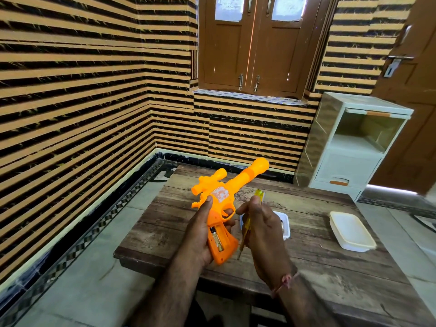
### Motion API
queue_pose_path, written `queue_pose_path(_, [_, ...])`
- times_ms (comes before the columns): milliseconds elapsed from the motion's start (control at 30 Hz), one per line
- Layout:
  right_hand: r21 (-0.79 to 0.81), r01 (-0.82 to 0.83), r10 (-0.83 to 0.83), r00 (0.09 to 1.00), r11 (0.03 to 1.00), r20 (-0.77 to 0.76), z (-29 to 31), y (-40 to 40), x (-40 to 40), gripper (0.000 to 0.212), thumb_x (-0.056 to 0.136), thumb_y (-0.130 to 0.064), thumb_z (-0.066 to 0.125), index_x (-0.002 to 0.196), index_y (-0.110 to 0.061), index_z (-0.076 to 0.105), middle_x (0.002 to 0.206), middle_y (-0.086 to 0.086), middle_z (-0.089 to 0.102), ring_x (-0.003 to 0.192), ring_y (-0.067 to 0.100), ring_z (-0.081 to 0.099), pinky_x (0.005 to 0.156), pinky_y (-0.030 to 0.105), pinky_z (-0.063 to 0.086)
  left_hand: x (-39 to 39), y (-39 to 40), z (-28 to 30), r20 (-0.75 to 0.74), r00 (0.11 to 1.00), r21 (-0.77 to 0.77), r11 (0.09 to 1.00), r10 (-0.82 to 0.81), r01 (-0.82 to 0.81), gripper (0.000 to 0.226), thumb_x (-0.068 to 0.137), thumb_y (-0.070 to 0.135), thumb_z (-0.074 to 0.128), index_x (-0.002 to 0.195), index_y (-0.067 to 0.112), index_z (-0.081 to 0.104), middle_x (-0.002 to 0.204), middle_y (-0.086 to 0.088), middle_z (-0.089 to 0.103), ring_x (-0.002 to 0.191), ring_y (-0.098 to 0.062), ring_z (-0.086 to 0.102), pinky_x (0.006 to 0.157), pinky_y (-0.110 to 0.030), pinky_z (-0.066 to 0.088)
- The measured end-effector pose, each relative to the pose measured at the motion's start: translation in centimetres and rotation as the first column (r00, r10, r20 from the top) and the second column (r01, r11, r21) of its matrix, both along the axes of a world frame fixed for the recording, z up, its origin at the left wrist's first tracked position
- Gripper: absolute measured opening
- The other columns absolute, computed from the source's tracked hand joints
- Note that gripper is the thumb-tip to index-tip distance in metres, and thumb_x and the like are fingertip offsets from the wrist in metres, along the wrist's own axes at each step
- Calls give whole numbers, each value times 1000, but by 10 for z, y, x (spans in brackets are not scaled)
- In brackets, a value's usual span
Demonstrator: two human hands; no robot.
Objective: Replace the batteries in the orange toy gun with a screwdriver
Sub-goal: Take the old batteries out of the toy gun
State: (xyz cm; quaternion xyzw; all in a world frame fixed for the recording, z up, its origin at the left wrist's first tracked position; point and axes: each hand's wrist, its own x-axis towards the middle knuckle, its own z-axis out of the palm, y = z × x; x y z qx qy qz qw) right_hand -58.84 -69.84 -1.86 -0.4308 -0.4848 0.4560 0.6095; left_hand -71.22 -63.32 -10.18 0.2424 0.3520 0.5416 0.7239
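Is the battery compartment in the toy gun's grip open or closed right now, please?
Open: no cover on the toy gun grip, and a battery lies exposed inside.

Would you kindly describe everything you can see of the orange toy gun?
The orange toy gun looks like glossy moulded plastic, with a scope on top, a pale sticker on its side and a bulbous muzzle pointing up and away. Its grip compartment is open, showing a battery inside. The left hand grips its handle above the wooden table; nothing else touches it.
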Motion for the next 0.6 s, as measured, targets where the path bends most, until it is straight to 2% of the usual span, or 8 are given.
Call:
queue_pose_path(67, [19,-5,5,1000,1000,-26,0,-1,-2,43,92,-38,47,78,0,61,49,-5,56,41,1,48,41,15,35,0,-1,1,28,1000,6,1000,-3,3,80,74,67,71,127,8,65,119,-23,63,96,-38,65,89,-52,51])
queue_pose_path(100, [13,-12,13,998,1000,-59,-1,-1,-2,38,88,-38,53,76,-4,63,50,-1,57,40,5,49,40,19,35,0,-1,3,31,999,15,1000,-12,11,77,78,67,67,128,7,64,122,-24,62,95,-39,66,88,-54,52])
queue_pose_path(167, [-27,-38,35,995,999,-98,-2,-1,-1,28,82,-34,65,80,-5,64,60,18,64,43,14,55,40,21,35,-1,-1,3,24,999,38,999,-26,25,75,85,65,61,131,6,61,123,-23,63,89,-38,68,83,-51,55])
queue_pose_path(233, [-41,-54,50,995,998,-92,-5,0,1,20,82,-18,71,88,0,64,73,25,69,50,16,63,42,18,41,-2,0,0,12,1000,40,999,-26,25,75,87,65,56,133,7,59,129,-23,62,109,-41,65,100,-59,47])
queue_pose_path(300, [-1,-33,33,999,999,-31,-9,1,1,14,82,-8,72,90,1,63,75,21,72,62,20,71,53,18,50,-2,-1,2,-2,1000,34,999,-16,16,78,87,67,56,136,6,56,133,-25,60,123,-42,58,108,-63,37])
queue_pose_path(400, [100,6,-13,998,995,69,-17,1,0,13,85,-7,70,91,3,64,74,16,73,72,23,73,66,21,56,-2,0,4,3,1000,11,1000,10,-11,89,78,70,65,136,3,55,136,-25,57,125,-43,55,109,-63,36])
queue_pose_path(500, [135,-9,-7,994,991,113,-20,1,0,10,85,-7,70,91,0,66,72,13,73,72,21,72,66,18,54,-3,2,1,13,1000,-9,1000,10,-10,91,77,70,67,136,1,55,137,-28,55,127,-45,53,110,-63,35])
queue_pose_path(600, [143,-47,31,993,989,115,-21,1,0,11,85,-6,70,92,1,66,74,14,73,77,17,73,68,18,54,-3,3,-1,47,999,-40,999,20,-18,81,83,64,64,132,0,58,136,-30,55,130,-47,49,110,-63,35])
